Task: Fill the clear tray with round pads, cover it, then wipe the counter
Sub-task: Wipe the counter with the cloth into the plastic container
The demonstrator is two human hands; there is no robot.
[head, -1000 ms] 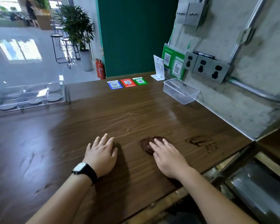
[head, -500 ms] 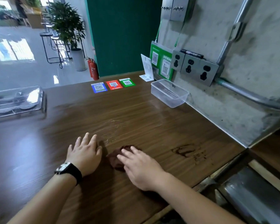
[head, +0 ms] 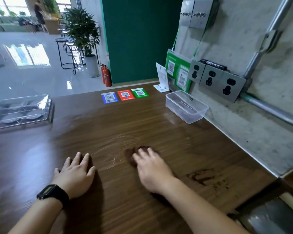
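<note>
Dark wood-grain desk [head: 159, 132], two hands, wiping cloth, covered tray.

Left hand [head: 75, 174], black digital wristwatch [head: 52, 193] on its wrist, lies flat on the desk with fingers straight. Right hand [head: 152, 166] presses a small dark brown cloth [head: 132, 154] to the desk with extended fingers; the cloth shows past the fingertips, with a pale streaky smear just beside it. Clear lidded plastic tray [head: 20, 110] with grey round pads [head: 32, 117] inside sits at the desk's far left. Empty clear rectangular plastic container [head: 186, 107] stands by the concrete wall; blue, red and green QR-code cards [head: 125, 95] lie at the far edge.
</note>
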